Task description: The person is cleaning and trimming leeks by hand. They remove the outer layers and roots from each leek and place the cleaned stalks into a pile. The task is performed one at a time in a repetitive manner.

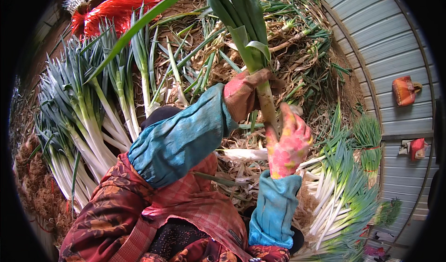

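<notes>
A large green onion point(266, 103) stands almost upright before me, its broad green leaves reaching past the top edge. My left hand point(245, 93), in a stained glove, is wrapped around the stem just below the leaves. Lower down, my right hand point(289, 145), in a pink and yellow patterned glove, has the pale stem between thumb and forefinger. A small whitish bit shows by its forefinger; I cannot tell what it is. The root end of the stem is hidden by the right hand. Blue sleeve covers point(184, 136) reach over both forearms.
Trimmed green onions point(90, 133) with white stems lean in a row at left. More green onions point(334, 192) lie at right, near a tied green bundle point(369, 147). Dry husks and leaves point(296, 60) litter the ground. Red plastic strips point(111, 15) lie at the back, a ribbed panel point(379, 35) at right.
</notes>
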Demonstrator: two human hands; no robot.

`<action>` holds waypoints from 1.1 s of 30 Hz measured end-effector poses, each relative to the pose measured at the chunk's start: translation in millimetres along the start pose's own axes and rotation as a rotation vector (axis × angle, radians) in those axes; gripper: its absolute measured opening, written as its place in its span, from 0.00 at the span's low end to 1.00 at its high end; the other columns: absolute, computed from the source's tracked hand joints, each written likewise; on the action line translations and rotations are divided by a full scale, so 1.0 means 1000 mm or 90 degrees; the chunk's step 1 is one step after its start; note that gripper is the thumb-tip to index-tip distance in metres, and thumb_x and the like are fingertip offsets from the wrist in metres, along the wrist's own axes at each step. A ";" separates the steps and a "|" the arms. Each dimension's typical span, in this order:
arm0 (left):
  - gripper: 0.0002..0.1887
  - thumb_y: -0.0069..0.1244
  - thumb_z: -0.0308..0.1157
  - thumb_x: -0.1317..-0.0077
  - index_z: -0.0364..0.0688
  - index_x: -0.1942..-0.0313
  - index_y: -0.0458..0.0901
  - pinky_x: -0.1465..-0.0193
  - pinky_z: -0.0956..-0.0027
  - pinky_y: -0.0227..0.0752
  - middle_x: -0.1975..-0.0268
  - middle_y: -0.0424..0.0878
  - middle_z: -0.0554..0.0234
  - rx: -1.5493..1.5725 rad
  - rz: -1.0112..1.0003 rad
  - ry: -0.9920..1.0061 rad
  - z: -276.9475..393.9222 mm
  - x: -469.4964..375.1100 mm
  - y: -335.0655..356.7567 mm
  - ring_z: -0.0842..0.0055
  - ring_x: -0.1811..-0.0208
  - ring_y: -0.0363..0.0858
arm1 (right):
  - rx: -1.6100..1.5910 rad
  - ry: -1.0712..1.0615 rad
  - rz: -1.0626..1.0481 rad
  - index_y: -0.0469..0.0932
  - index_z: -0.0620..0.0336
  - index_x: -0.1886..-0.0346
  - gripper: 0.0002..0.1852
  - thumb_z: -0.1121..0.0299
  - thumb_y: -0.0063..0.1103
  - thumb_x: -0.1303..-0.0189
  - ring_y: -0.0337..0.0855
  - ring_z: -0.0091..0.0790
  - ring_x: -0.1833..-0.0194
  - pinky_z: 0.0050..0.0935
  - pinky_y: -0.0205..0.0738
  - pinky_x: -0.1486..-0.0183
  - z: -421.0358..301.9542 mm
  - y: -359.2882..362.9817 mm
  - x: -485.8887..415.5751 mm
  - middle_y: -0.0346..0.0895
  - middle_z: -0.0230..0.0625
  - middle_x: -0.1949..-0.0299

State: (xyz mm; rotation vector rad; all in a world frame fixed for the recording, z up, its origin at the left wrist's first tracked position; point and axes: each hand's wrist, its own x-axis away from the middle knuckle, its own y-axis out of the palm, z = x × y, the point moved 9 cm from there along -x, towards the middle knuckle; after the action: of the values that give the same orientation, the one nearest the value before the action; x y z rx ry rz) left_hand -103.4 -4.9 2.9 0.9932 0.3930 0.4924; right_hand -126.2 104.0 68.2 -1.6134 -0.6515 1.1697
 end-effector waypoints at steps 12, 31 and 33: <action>0.18 0.41 0.40 0.41 0.33 0.59 0.68 0.55 0.68 0.65 0.61 0.74 0.53 0.018 0.050 -0.067 -0.014 0.015 0.002 0.70 0.58 0.72 | -0.135 -0.052 0.017 0.69 0.55 0.66 0.16 0.75 0.58 0.64 0.69 0.40 0.63 0.34 0.66 0.62 -0.020 0.013 -0.011 0.67 0.36 0.66; 0.20 0.43 0.42 0.43 0.32 0.61 0.67 0.57 0.67 0.67 0.64 0.74 0.52 -0.034 0.025 -0.061 -0.016 0.017 -0.003 0.67 0.62 0.74 | -0.333 -0.011 0.095 0.68 0.60 0.74 0.15 0.83 0.58 0.70 0.69 0.36 0.74 0.28 0.66 0.71 -0.018 0.011 0.006 0.66 0.36 0.75; 0.21 0.43 0.43 0.43 0.32 0.60 0.67 0.57 0.66 0.67 0.64 0.75 0.51 -0.033 -0.010 -0.019 -0.008 0.015 0.000 0.65 0.62 0.75 | -0.733 0.165 0.003 0.66 0.61 0.72 0.14 0.85 0.58 0.63 0.67 0.24 0.76 0.19 0.64 0.73 0.008 0.024 0.024 0.66 0.30 0.77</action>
State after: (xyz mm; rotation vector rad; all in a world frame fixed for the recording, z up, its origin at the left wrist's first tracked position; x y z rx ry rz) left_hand -95.1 9.0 -1.9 0.9460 0.3600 0.4706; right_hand -127.1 118.9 36.4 -2.6393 -1.2637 0.5232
